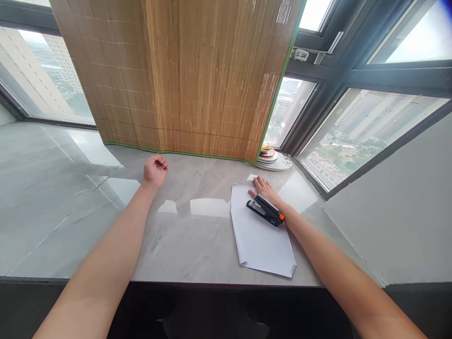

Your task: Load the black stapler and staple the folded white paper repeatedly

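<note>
Resting flat and spread on the paper (261,235) right of centre, the right hand (265,189) touches the untouched-looking stapler (265,210), while the loosely curled left hand (154,170) holds nothing.

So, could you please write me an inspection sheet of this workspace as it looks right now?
Surface: grey stone-look sill, glossy, with window reflections.
Job's things: white paper sheets lie flat, near corner curled; black stapler with orange tip rests on the paper.
Clutter: small stack of round plates in the far corner by the blind.
Hands: left hand loosely curled, raised over bare sill, holding nothing; right hand flat on the paper's far edge, beside the stapler.
Cables: nothing seen.
Surroundings: bamboo blind with green trim hangs to the sill; dark-framed windows show city buildings outside.
</note>
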Demonstrator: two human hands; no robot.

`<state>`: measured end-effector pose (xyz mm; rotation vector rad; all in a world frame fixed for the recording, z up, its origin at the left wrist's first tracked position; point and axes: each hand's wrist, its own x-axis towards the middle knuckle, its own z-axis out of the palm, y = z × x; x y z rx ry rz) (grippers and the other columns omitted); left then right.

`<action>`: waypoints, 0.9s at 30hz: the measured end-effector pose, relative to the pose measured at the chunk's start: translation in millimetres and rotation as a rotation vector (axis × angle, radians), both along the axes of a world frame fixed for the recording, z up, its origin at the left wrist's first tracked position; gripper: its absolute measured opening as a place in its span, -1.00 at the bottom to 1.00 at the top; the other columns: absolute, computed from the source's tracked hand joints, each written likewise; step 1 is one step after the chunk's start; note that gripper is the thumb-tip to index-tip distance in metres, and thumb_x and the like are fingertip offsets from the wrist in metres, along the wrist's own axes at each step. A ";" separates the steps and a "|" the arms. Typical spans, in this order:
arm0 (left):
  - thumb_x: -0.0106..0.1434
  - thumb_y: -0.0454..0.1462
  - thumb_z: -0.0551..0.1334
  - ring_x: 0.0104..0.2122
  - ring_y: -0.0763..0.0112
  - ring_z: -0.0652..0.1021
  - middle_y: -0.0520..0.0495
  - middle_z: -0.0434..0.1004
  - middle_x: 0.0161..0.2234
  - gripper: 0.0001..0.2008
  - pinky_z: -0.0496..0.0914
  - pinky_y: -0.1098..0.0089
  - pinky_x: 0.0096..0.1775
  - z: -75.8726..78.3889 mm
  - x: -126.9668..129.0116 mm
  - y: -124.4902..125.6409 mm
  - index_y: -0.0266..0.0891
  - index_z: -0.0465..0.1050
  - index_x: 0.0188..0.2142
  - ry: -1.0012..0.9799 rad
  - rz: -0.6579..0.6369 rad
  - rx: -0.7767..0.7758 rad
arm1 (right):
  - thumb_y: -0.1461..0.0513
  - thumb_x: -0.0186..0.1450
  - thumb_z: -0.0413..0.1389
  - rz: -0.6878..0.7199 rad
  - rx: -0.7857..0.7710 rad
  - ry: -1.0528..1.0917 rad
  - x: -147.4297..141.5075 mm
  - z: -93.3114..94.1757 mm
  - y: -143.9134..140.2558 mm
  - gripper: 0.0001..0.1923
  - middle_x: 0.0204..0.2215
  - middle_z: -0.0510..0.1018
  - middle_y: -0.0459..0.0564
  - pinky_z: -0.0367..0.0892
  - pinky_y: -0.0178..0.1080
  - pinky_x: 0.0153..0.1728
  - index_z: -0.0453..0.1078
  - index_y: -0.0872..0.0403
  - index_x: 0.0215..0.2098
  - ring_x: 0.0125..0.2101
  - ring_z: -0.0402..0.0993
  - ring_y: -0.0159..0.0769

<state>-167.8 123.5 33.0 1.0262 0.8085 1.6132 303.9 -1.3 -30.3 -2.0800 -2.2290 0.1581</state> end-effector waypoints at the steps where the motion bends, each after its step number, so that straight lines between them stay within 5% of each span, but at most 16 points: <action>1: 0.18 -0.15 0.25 -0.53 0.46 0.19 0.05 0.02 -0.52 -0.61 0.23 0.33 -0.42 1.9 -14.0 0.9 -0.15 0.00 -0.53 -0.051 -0.052 0.004 | -0.18 0.55 -0.20 0.003 -0.005 -0.015 -8.2 -0.5 4.4 -0.09 0.61 -0.13 0.44 -0.13 0.26 0.55 -0.09 0.25 0.62 0.61 -0.22 0.20; 4: 0.35 -0.09 0.13 -0.57 0.46 0.03 0.08 -0.18 -0.56 -0.51 0.21 0.31 -0.44 3.9 -54.5 -2.5 -0.17 -0.18 -0.50 -0.166 -0.070 0.091 | -0.16 0.59 -0.23 0.017 0.007 -0.031 -47.8 0.5 15.4 -0.13 0.61 -0.11 0.46 -0.17 0.25 0.55 -0.06 0.28 0.61 0.62 -0.22 0.17; 7: 0.42 -0.03 0.05 -0.57 0.45 -0.02 0.06 -0.24 -0.56 -0.48 0.16 0.34 -0.46 1.3 -81.5 -9.8 -0.21 -0.24 -0.48 -0.254 0.077 0.257 | -0.15 0.62 -0.20 0.075 0.032 -0.005 -111.6 4.0 28.2 -0.16 0.60 -0.10 0.47 -0.19 0.29 0.54 -0.03 0.26 0.61 0.61 -0.18 0.20; 10: 0.43 0.04 0.07 -0.57 0.44 -0.04 0.07 -0.26 -0.56 -0.43 0.11 0.36 -0.49 -1.7 -89.7 -13.1 -0.22 -0.24 -0.46 -0.258 0.197 0.352 | -0.11 0.63 -0.13 0.193 0.050 0.068 -186.4 9.5 43.8 -0.20 0.60 -0.08 0.48 -0.18 0.31 0.53 0.02 0.27 0.59 0.60 -0.14 0.21; 16: 0.47 -0.03 0.01 -0.57 0.43 -0.15 0.07 -0.41 -0.55 -0.46 0.07 0.37 -0.52 -1.0 -87.1 -10.8 -0.23 -0.26 -0.49 -0.299 0.064 0.361 | -0.10 0.62 -0.08 0.305 0.033 0.157 -300.0 20.8 65.6 -0.22 0.61 -0.10 0.42 -0.23 0.35 0.53 0.05 0.24 0.59 0.61 -0.19 0.17; 22: 0.35 0.13 0.14 -0.61 0.47 -0.10 0.08 -0.40 -0.57 -0.33 0.07 0.37 -0.53 1.0 -87.6 -12.8 -0.24 -0.27 -0.48 -0.197 0.080 0.301 | -0.04 0.62 -0.04 0.372 0.059 0.231 -329.0 26.3 68.3 -0.24 0.62 -0.14 0.31 -0.26 0.47 0.51 0.01 0.20 0.61 0.62 -0.25 0.12; 27: 0.37 0.16 0.08 -0.61 0.44 -0.09 0.08 -0.41 -0.57 -0.34 0.03 0.34 -0.55 0.5 -85.4 -10.8 -0.23 -0.28 -0.48 -0.164 0.070 0.266 | 0.22 0.61 -0.10 0.664 0.020 0.386 -317.4 32.3 63.3 -0.45 0.57 0.17 -0.03 -0.03 -0.02 0.57 0.30 0.02 0.51 0.59 -0.02 -0.26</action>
